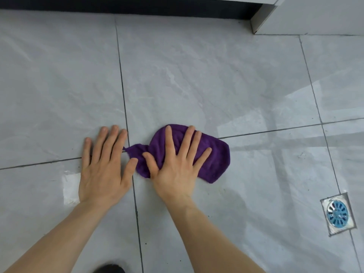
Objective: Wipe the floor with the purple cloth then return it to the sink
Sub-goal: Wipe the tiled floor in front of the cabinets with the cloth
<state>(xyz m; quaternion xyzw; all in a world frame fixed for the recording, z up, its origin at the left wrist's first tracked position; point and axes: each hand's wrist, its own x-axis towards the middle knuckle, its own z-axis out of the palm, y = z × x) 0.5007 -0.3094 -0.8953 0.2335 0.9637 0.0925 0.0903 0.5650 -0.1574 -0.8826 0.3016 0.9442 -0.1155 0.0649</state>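
Observation:
The purple cloth (214, 156) lies bunched on the grey tiled floor (197, 75), near where two grout lines cross. My right hand (175, 166) presses flat on top of it, fingers spread, covering its left half. My left hand (104, 164) rests flat on the bare tile just left of the cloth, fingers apart, its thumb close to the cloth's left tip. The sink is not in view.
A square floor drain (337, 213) with a blue grate sits at the lower right. A white cabinet base (307, 14) stands at the top right, with a dark kick-space (128, 4) along the top. A dark shoe tip (110, 268) shows at the bottom edge.

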